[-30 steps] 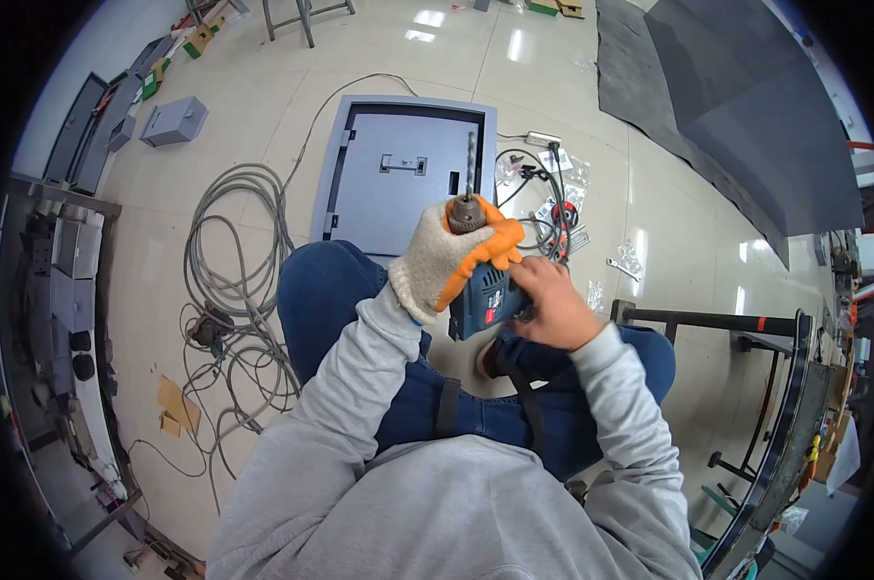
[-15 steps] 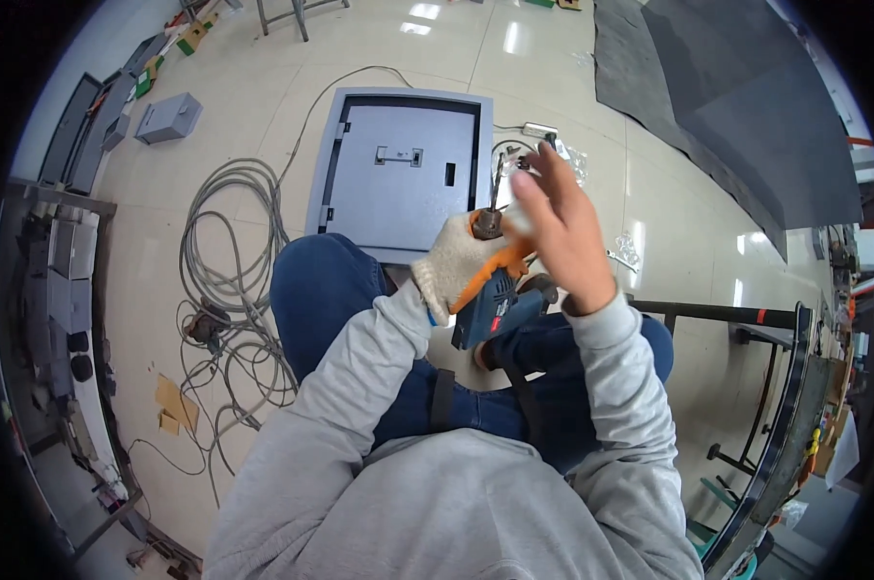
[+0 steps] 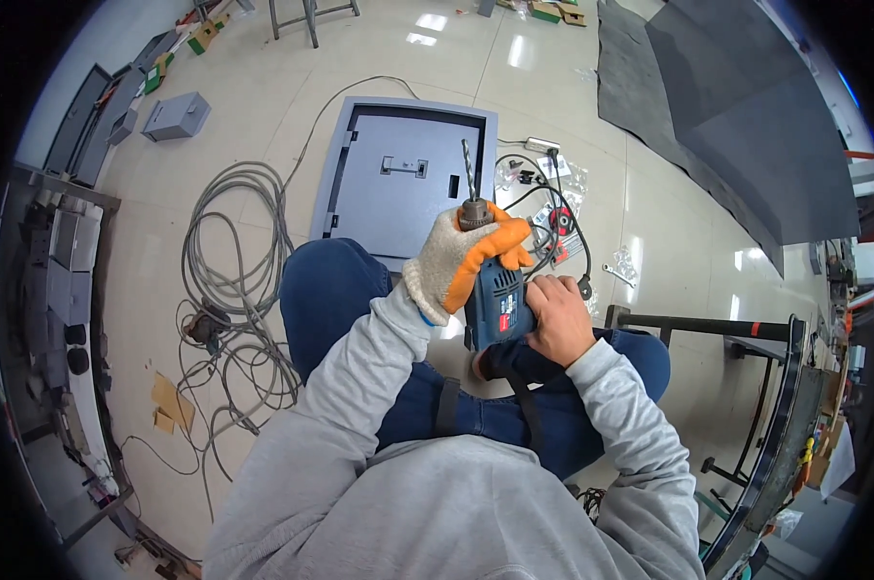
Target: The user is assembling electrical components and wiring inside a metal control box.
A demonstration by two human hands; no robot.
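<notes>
Between my knees I hold a blue power drill (image 3: 500, 307), its long twist bit (image 3: 469, 166) pointing away from me. My left hand (image 3: 466, 253), in a white and orange work glove, is wrapped round the drill's front just behind the chuck (image 3: 473, 213). Bare and closed, my right hand (image 3: 558, 317) grips the drill's handle side, which its fingers mostly hide. Beyond the drill a grey metal cabinet (image 3: 490, 145) lies on the floor, its door facing up with a small handle (image 3: 404, 166) and a dark rectangular slot (image 3: 454, 186).
Coiled grey cable (image 3: 197, 217) lies left of the cabinet. To its right are a power strip (image 3: 542, 145), black cords, plastic bags and a spanner-like metal piece (image 3: 620, 271). A metal-framed bench (image 3: 794, 387) stands close on my right. Dark sheet material (image 3: 746, 116) lies at the far right.
My right hand has come down from above the drill onto its handle side. The drill has turned a little, its bit now leaning left over the cabinet. My left hand keeps its grip.
</notes>
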